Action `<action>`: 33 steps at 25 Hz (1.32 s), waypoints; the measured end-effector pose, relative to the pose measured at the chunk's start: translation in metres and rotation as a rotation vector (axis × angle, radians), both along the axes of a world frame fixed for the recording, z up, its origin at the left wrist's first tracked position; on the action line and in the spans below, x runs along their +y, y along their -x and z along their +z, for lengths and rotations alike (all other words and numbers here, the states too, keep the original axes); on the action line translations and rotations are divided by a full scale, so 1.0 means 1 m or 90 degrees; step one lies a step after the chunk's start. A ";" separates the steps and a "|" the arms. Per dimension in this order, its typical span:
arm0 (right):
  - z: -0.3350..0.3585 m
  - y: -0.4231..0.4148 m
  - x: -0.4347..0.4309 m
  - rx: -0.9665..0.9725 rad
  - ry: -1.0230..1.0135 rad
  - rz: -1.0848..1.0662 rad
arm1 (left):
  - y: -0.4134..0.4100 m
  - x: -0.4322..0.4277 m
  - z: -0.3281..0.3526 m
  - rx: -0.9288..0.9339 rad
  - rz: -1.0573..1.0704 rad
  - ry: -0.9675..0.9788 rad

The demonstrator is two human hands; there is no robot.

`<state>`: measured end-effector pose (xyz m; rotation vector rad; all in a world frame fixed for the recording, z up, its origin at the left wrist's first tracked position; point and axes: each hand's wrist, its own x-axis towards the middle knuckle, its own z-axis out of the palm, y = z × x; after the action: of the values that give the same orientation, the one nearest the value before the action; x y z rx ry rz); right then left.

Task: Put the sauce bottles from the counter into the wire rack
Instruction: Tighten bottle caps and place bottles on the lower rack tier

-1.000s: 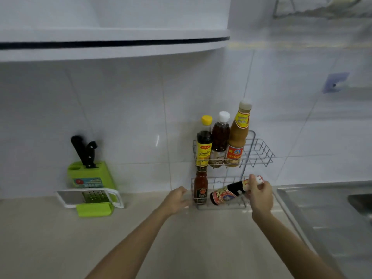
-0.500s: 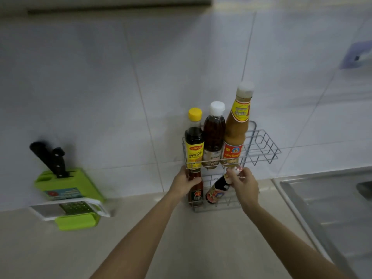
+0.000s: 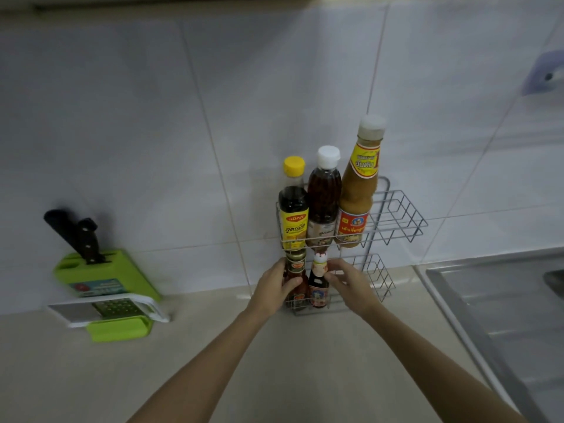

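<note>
Two-tier white wire rack (image 3: 393,215) against the tiled wall: the upper tier holds a yellow-capped dark sauce bottle (image 3: 293,209), a white-capped reddish-brown bottle (image 3: 323,196) and a tall tan sauce bottle (image 3: 357,190) side by side. In the lower tier, the left hand (image 3: 274,288) wraps a small red sauce bottle with a gold lid (image 3: 295,270), while the right hand (image 3: 345,282) pinches an upright small dark bottle with a white-and-red cap (image 3: 319,282) just beside it. On the beige counter (image 3: 274,361) to the left stand a green knife block (image 3: 100,279) and a white-framed grater (image 3: 113,309).
</note>
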<state>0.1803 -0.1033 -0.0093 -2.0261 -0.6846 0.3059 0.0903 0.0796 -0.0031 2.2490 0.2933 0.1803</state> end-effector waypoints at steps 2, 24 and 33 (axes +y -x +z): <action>-0.001 0.006 0.006 0.011 -0.013 0.003 | 0.000 -0.002 0.001 -0.002 0.008 -0.010; -0.021 -0.008 0.005 0.108 0.071 0.007 | -0.006 0.002 -0.013 0.054 0.096 0.129; -0.009 0.052 -0.064 -0.082 0.184 -0.031 | 0.093 -0.007 -0.008 0.133 0.034 0.013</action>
<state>0.1282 -0.1677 -0.0185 -2.3507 -0.7008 0.2601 -0.0030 0.0730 -0.0114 2.2434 0.4642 -0.0305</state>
